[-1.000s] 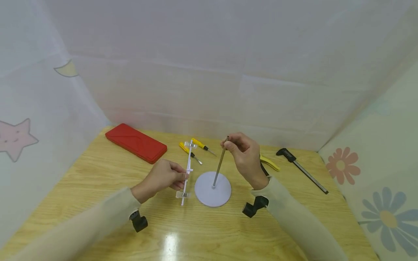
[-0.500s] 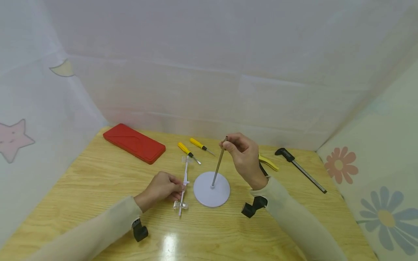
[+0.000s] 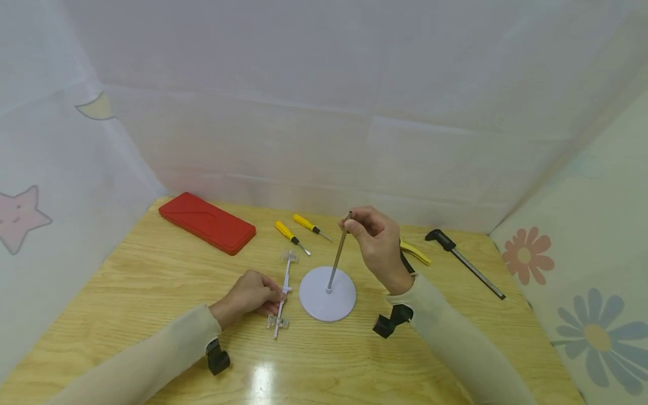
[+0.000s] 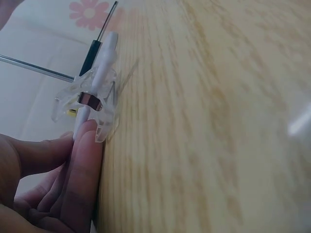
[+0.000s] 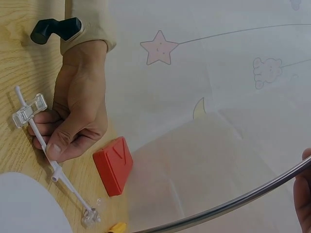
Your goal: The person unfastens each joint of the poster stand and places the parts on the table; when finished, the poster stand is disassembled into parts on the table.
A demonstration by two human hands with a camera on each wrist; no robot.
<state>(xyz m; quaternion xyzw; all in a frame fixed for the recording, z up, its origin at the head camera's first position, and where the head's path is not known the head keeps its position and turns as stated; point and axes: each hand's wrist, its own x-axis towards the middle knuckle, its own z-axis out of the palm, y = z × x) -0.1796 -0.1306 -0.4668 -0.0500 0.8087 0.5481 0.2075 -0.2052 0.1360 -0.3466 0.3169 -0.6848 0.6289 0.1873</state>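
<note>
My left hand (image 3: 252, 295) pinches a thin white bar with clear clips (image 3: 286, 281) between thumb and fingers. The bar carries one clear plastic clip near each end and a short stub at its middle; in the left wrist view the near clip (image 4: 99, 97), with a metal spring, is right at the tabletop. My right hand (image 3: 377, 242) pinches the top of a slim metal rod (image 3: 338, 256). That rod leans slightly to the right, its lower end at the small collar of a round white base (image 3: 316, 304). Only fingertips (image 5: 303, 199) of this hand show in the right wrist view.
Behind the bar lie two yellow-handled screwdrivers (image 3: 286, 230). A red case (image 3: 207, 222) rests at the back left. Yellow-handled pliers (image 3: 416, 252) are partly hidden behind the right hand, and a caliper (image 3: 468, 264) lies farther right. Printed cloth surrounds the wooden table (image 3: 324, 360).
My left hand has brought the white bar down toward the tabletop and nearer to me, away from the screwdrivers. The right hand keeps its grip on the rod, practically unmoved.
</note>
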